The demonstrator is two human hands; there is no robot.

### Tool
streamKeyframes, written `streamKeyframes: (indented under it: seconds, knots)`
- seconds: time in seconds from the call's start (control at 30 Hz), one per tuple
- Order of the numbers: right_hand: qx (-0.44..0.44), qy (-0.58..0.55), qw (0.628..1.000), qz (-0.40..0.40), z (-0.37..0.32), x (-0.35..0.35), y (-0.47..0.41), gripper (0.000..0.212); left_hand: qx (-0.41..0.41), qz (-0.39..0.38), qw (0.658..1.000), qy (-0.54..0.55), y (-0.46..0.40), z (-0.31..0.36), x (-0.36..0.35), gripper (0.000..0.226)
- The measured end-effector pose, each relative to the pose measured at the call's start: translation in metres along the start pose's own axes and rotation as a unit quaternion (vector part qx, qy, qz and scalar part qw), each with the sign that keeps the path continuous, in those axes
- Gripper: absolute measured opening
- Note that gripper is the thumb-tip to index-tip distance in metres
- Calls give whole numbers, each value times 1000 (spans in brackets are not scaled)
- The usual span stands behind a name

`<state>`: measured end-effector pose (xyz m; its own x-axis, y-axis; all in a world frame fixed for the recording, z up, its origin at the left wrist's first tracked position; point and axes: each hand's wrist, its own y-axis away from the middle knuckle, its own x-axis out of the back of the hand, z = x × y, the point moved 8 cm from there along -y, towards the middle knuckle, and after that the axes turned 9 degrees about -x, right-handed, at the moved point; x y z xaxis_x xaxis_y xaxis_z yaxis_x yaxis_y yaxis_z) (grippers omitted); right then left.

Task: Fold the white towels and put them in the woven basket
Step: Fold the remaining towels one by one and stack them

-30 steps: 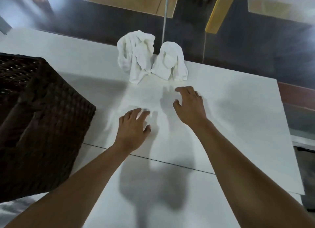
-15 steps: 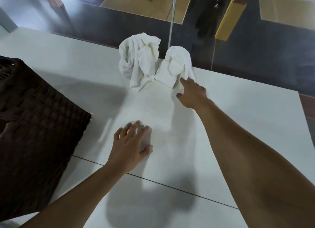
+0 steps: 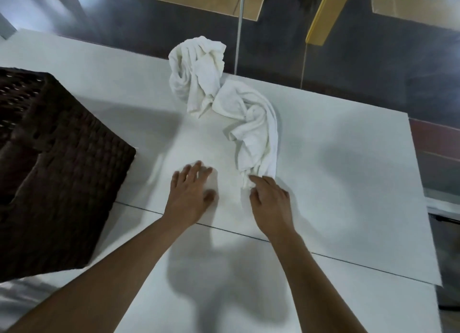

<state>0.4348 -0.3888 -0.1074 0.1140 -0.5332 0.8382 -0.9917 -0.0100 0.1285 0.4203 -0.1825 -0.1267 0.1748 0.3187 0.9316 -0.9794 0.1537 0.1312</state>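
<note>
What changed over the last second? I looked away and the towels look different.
The right hand reached out to the right towel, took hold of its near end and dragged it toward the person, so it now lies stretched out. The left hand stayed flat on the table. The other towel and the basket stayed put.

Light is falling from above and behind the viewer, making the white worktop (image 3: 348,183) glow while the background is staying dim. Soft double shadows are spreading under both arms and beside the basket (image 3: 62,170). The left hand (image 3: 191,193) is blurring slightly; edges are bending with wide-angle distortion.
</note>
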Motion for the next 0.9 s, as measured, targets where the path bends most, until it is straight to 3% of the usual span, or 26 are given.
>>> streamKeyframes:
  seconds: [0.17,0.27,0.37,0.5,0.57,0.73,0.9]
  knots:
    - [-28,-47,998,18,-2,8,67,11,-58,50,996,46,36,36,18,75]
    - [-16,-83,996,-16,-13,20,101,12,-140,47,989,19,52,69,30,81]
    - [-25,-153,987,-51,-27,41,133,21,-160,16,987,6,61,81,27,66]
    - [-70,-218,973,-36,-32,73,166,33,-140,44,988,53,78,73,34,25]
    - [-95,-229,969,-14,-30,89,178,35,-125,43,988,85,89,70,42,16]
    - [-149,-308,939,25,-42,123,206,23,-152,-5,977,147,132,94,61,54]
    - [-166,-412,896,10,-67,146,231,24,-167,-91,902,387,191,149,80,92]
